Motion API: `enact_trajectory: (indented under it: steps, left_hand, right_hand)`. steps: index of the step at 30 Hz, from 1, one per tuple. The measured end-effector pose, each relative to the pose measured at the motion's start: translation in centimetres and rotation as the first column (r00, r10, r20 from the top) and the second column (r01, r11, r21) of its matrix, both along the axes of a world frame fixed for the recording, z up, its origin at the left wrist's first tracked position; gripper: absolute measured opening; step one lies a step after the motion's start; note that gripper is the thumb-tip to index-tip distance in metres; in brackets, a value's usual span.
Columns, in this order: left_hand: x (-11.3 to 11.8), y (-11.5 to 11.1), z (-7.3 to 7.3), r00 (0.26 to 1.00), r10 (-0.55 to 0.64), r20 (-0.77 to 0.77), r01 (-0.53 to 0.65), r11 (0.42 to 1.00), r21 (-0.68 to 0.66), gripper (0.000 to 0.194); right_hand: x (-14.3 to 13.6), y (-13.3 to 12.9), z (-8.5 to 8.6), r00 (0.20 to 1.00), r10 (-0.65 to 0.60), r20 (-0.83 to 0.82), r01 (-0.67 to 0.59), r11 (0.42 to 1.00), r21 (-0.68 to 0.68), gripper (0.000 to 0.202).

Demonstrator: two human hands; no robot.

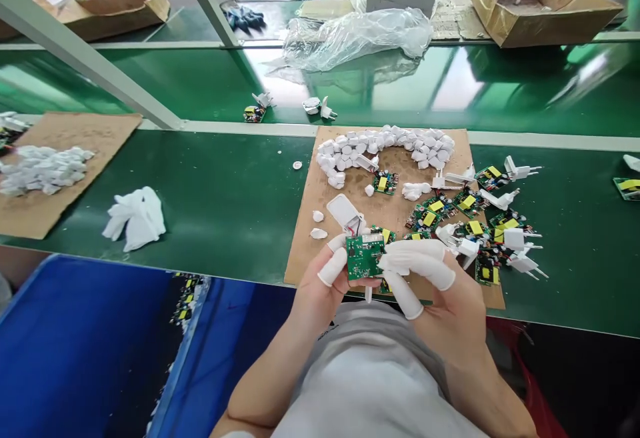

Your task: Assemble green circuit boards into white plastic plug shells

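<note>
Green bench point(225, 178) tops are seen below a pale rail, and on the nearer one a cardboard sheet point(303, 258) is laid. Along its far side white pieces point(345, 151) are heaped in an arc; to the right, other boards point(469, 203) are clustered with white plugs point(523, 264).

At the near edge, just in front of the body, a board point(364, 257) is held up over the sheet. Its left edge is pinched by the left hand point(325, 291), thumb and finger closed on it. By the right hand point(450, 298), the right edge is met with gathered fingertips; whether the board or some small white bit is gripped there cannot be told.

The step in hand is judged to be close work at that right edge. For the next move, a steady left pinch and fine right fingertip control seem called for, with no pull on the wires point(356, 227).

The solder side is turned up towards the head. Past the far edge, a casing point(344, 210) is joined by the wires, pointed away and leftward. Since the board looks nearly square, its long axis cannot be told surely.
</note>
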State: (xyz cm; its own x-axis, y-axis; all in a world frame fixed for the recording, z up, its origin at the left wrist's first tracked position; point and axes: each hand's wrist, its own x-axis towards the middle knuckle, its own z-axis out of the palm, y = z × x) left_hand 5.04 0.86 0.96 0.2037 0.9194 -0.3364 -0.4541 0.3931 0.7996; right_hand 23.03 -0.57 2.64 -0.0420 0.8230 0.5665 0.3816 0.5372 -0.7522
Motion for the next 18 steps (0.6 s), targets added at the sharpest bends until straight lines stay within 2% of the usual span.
enact_trajectory:
  steps: [2,4,7,11,15,18]
  left_hand:
    - [0.5,-0.3,0.6,1.000,-0.030,-0.004,0.030,0.999,-0.021,0.053]
    - [1.0,-0.4,1.2,0.999,-0.043,-0.003,0.043,0.999,-0.031,0.059]
    - [1.4,-0.6,1.8,0.999,-0.041,0.003,0.041,0.998,-0.047,0.063]
    - [1.9,-1.1,2.1,0.999,-0.022,0.040,0.025,0.997,-0.077,0.062]
    - [2.5,-1.4,2.4,0.992,-0.053,0.118,0.062,0.995,-0.082,0.060]
    - [2.9,-1.4,2.7,0.986,-0.060,0.156,0.073,0.994,-0.083,0.059]
  right_hand:
    - [0.2,0.1,0.2,0.987,-0.014,0.162,-0.004,0.994,0.112,0.047]
    - [0.3,0.0,0.2,0.960,-0.044,0.276,-0.003,0.986,0.166,0.054]
    - [0.3,-0.2,0.0,0.944,-0.047,0.327,-0.019,0.981,0.195,0.062]
    - [0.2,-0.5,-0.6,0.959,-0.020,0.282,-0.050,0.970,0.239,0.061]
    - [0.0,-0.7,-1.1,0.988,-0.109,0.106,0.077,0.960,0.269,0.058]
    - [-0.3,-0.8,-1.4,0.981,-0.190,0.035,0.175,0.948,0.264,0.051]
